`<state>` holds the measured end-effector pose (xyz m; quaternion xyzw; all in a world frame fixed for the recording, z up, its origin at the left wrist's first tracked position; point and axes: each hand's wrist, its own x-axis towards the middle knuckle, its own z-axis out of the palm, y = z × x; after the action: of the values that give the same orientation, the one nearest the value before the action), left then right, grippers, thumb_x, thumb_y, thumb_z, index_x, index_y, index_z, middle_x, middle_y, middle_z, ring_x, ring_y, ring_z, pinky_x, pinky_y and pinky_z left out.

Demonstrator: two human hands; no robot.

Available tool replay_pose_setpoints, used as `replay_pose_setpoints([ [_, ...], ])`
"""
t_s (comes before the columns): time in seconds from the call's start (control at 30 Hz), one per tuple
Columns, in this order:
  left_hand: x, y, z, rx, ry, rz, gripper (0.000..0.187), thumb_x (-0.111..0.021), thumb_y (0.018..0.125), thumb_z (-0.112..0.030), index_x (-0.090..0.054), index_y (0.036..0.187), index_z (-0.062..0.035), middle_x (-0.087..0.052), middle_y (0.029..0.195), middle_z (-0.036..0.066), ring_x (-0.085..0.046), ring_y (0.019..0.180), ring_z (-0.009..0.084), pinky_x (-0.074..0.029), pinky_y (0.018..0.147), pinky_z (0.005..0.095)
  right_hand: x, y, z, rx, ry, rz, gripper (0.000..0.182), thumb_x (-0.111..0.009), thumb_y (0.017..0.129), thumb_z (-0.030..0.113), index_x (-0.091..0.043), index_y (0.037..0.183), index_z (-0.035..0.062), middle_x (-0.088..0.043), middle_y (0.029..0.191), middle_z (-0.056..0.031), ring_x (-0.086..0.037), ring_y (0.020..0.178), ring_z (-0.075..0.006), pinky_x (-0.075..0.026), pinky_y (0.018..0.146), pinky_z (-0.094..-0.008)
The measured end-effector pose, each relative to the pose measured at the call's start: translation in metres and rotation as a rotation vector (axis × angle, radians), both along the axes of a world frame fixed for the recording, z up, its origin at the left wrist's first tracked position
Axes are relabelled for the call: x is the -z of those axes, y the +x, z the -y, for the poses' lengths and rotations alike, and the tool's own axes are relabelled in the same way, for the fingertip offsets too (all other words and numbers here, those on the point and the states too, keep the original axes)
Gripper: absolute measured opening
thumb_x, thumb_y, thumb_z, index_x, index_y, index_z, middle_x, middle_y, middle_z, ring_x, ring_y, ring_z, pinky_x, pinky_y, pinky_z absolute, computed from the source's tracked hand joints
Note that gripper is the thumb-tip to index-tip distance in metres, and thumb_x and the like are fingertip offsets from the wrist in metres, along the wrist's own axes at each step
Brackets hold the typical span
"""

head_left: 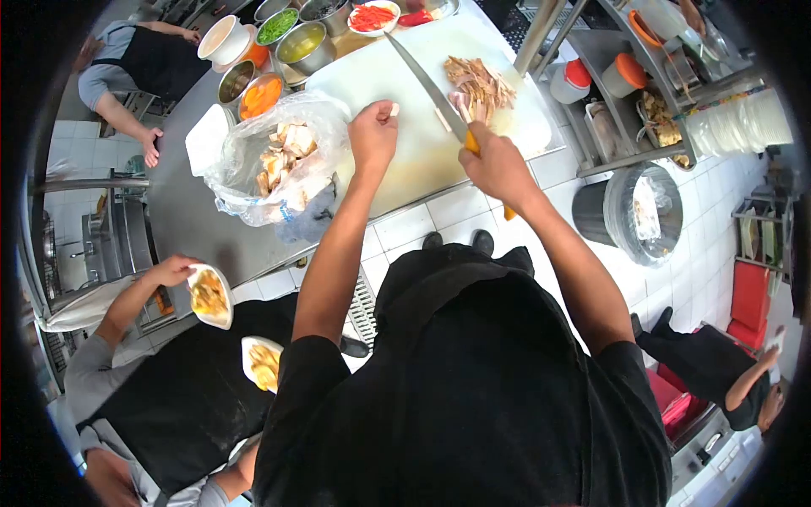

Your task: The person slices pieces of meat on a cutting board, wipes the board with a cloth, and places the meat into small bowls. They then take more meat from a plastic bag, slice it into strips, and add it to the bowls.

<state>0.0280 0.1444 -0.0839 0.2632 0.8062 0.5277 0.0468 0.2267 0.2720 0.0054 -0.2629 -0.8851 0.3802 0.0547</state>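
Observation:
My right hand [500, 165] is wrapped round the yellow handle of a large kitchen knife [429, 84], whose long blade reaches over a white cutting board [414, 160]. A small pale piece of food [394, 110] is pinched in my left hand [372, 137], above the board's left part. Beyond the blade lies a heap of thin brownish-pink slices [480, 83], with a few pieces close to the knife. Left of my left hand, a clear plastic bag [245, 156] stands open, holding pale and brown chunks [289, 152].
Metal bowls [305, 44] and a plate of red strips [372, 17] line the back. A co-worker [169, 397] at lower left carries two dishes [211, 296]. Others stand at upper left and right. A lined bin [629, 211] and a shelf rack [608, 93] are on the right.

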Motion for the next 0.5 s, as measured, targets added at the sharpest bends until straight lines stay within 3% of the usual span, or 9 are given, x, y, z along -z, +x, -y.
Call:
replay_pose_setpoints([
  [0.1,-0.006,0.0,0.01,-0.035,0.045,0.195,0.03,-0.072,0.082,0.006,-0.07,0.113,0.0067,-0.073,0.112,0.015,-0.07,0.093,0.0156,-0.056,0.085,0.0267,0.004,0.003,0.013,-0.005,-0.083,0.038,0.035,-0.06,0.09,0.019,-0.056,0.117,-0.0041,-0.068,0.087,-0.0314,-0.066,0.085,-0.049,-0.051,0.079,-0.0522],
  [0.27,-0.027,0.017,0.023,-0.021,0.274,0.45,0.033,-0.07,0.081,0.01,-0.069,0.114,0.0081,-0.073,0.107,0.015,-0.069,0.094,0.0177,-0.055,0.087,0.0279,0.014,0.003,0.017,-0.039,-0.114,0.08,0.045,-0.059,0.09,0.018,-0.053,0.127,-0.007,-0.068,0.091,-0.0323,-0.067,0.085,-0.0478,-0.051,0.081,-0.0501],
  [0.47,-0.048,0.037,0.048,0.004,0.499,0.708,0.033,-0.067,0.083,0.013,-0.066,0.116,0.0095,-0.071,0.108,0.016,-0.068,0.096,0.0211,-0.056,0.09,0.0308,0.029,-0.004,0.016,-0.038,-0.157,0.147,0.047,-0.058,0.09,0.014,-0.05,0.132,-0.0065,-0.068,0.086,-0.0295,-0.069,0.076,-0.0425,-0.053,0.071,-0.0479],
  [0.5,-0.052,0.039,0.055,0.03,0.579,0.799,0.033,-0.066,0.084,0.012,-0.065,0.117,0.0096,-0.07,0.11,0.016,-0.068,0.098,0.022,-0.056,0.092,0.0317,0.021,-0.005,0.018,-0.022,-0.205,0.159,0.029,-0.056,0.089,0.014,-0.051,0.112,-0.0038,-0.067,0.088,-0.0348,-0.065,0.087,-0.0525,-0.051,0.082,-0.0568],
])
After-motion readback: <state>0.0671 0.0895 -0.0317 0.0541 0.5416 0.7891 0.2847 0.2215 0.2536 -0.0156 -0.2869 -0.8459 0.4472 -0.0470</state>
